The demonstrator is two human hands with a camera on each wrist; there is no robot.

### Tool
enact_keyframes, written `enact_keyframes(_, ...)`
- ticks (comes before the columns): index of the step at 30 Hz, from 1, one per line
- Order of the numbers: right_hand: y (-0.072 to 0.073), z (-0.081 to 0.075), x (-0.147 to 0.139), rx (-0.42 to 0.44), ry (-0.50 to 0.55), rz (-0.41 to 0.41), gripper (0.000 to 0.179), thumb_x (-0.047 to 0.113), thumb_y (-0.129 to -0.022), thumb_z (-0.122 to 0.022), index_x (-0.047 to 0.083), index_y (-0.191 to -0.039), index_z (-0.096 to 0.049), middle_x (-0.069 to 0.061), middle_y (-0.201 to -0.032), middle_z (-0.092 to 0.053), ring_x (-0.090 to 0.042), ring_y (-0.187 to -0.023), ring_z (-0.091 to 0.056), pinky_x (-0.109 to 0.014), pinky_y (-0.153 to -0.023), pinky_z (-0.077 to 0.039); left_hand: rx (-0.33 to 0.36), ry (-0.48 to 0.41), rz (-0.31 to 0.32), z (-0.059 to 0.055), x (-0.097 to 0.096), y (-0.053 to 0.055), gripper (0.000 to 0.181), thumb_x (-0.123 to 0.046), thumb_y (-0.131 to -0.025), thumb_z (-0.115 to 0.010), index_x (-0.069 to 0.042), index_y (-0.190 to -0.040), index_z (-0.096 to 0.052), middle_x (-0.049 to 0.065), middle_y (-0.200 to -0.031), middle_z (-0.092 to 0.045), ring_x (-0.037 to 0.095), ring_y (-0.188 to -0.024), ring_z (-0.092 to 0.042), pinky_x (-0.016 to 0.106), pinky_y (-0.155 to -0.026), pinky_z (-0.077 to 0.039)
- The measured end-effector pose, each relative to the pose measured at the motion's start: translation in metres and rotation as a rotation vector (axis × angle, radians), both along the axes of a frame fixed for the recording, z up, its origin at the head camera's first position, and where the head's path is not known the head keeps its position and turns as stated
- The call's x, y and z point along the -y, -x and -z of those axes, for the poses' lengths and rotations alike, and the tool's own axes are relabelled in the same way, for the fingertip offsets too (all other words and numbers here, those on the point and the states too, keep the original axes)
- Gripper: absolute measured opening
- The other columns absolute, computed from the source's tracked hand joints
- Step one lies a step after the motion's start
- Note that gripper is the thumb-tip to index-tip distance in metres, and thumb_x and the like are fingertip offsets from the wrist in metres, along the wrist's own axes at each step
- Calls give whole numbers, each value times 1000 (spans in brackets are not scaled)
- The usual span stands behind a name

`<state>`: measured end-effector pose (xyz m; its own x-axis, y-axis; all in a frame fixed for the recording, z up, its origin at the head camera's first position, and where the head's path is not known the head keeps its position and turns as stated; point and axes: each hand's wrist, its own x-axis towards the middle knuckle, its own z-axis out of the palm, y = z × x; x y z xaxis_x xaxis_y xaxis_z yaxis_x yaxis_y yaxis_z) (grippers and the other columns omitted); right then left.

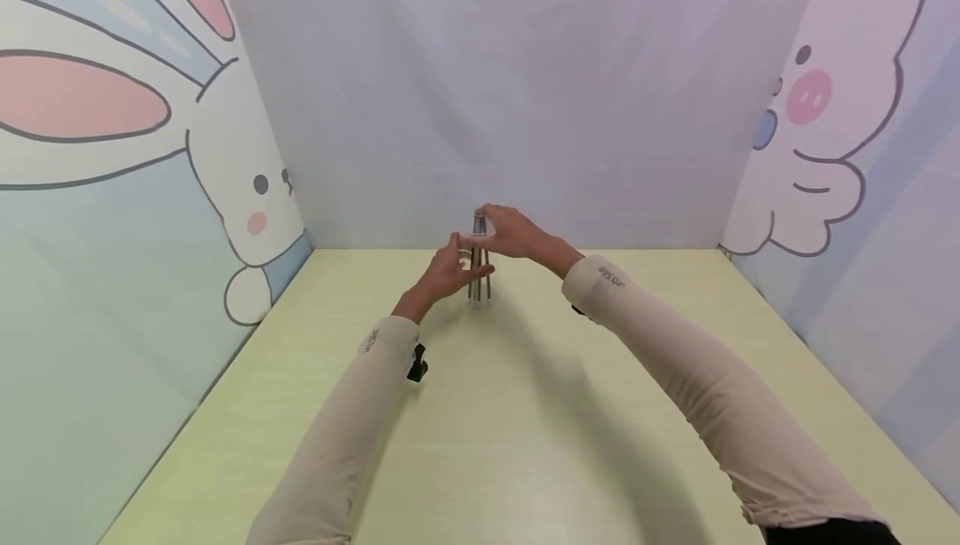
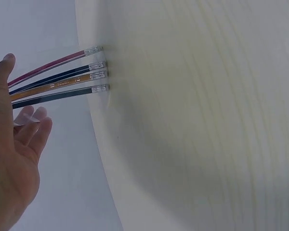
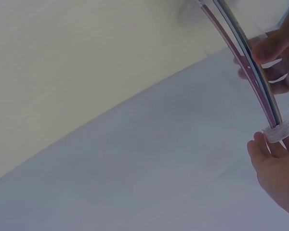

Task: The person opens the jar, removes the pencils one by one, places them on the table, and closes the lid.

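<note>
A clear container (image 1: 478, 304) stands upright on the table, with several slim pencils (image 2: 58, 85) inside. Their eraser ends point down; red, dark blue, yellow and dark green show in the left wrist view. My left hand (image 1: 446, 272) holds the container's side, thumb on one side and fingers on the other. Higher up, my right hand (image 1: 516, 232) grips the clear round top (image 3: 282, 131) with thumb and fingers. Whether that top is a separate lid or the container's own rim, I cannot tell. In the right wrist view both hands are close together.
The pale yellow table (image 1: 480, 445) ends at a grey back wall (image 1: 480, 95) just behind the container. Side panels with a cartoon rabbit (image 1: 225, 162) on the left and another cartoon figure (image 1: 840, 128) on the right flank it.
</note>
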<state>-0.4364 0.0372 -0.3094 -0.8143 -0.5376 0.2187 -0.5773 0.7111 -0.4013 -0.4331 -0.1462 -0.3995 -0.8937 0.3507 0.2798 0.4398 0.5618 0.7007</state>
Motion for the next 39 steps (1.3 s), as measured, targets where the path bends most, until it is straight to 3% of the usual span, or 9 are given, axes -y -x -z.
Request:
enact_keyframes(5, -2, 0, 1, -44, -11, 42, 77, 58, -87, -60, 11, -144, -38, -11, -141, -44, -26, -123, -47, -47, -97, -44, -5, 9, 0, -2, -4, 1, 66, -44, -84, -71, -18, -129, -31, 5, -136, -48, 26, -123, -52, 43, -95, -48)
enact_keyframes(13, -2, 2, 1, -158, -80, 59, 66, 54, -87, -62, 8, -134, -52, -11, -130, -49, -24, -112, -46, -42, -94, -45, -10, 27, 1, 3, -9, 0, 70, -46, -84, -70, -18, -133, -31, 7, -132, -50, 31, -122, -52, 44, -94, -48)
enact_keyframes(24, -7, -7, 2, -88, -85, 21, 64, 50, -91, -59, 15, -143, -44, -9, -147, -38, -27, -133, -38, -49, -105, -36, -22, 33, 27, 2, -9, 1, 69, -44, -85, -70, -15, -132, -30, 8, -135, -49, 30, -122, -52, 45, -94, -48)
enact_keyframes(31, -3, -10, 13, -192, -87, 66, 57, 52, -88, -62, 11, -127, -59, -9, -129, -51, -24, -112, -48, -43, -92, -44, -18, 26, 6, 4, 1, 2, 85, -44, -84, -71, -16, -146, -20, 10, -136, -46, 30, -122, -52, 45, -94, -48)
enact_keyframes(35, -2, -8, 19, -159, -120, 24, 46, 46, -91, -60, 11, -121, -64, -7, -120, -57, -20, -100, -53, -37, -83, -49, 11, 34, -12, 9, 8, 2, 77, -46, -83, -71, -13, -138, -28, 10, -134, -48, 33, -123, -52, 47, -94, -48)
enact_keyframes(39, -3, -8, 23, -114, -113, -2, 40, 38, -94, -58, 12, -124, -63, -8, -123, -57, -18, -96, -57, -37, -81, -50, 21, 30, 10, 12, 9, 5, 73, -48, -84, -69, -14, -135, -30, 9, -133, -48, 34, -124, -50, 46, -95, -47)
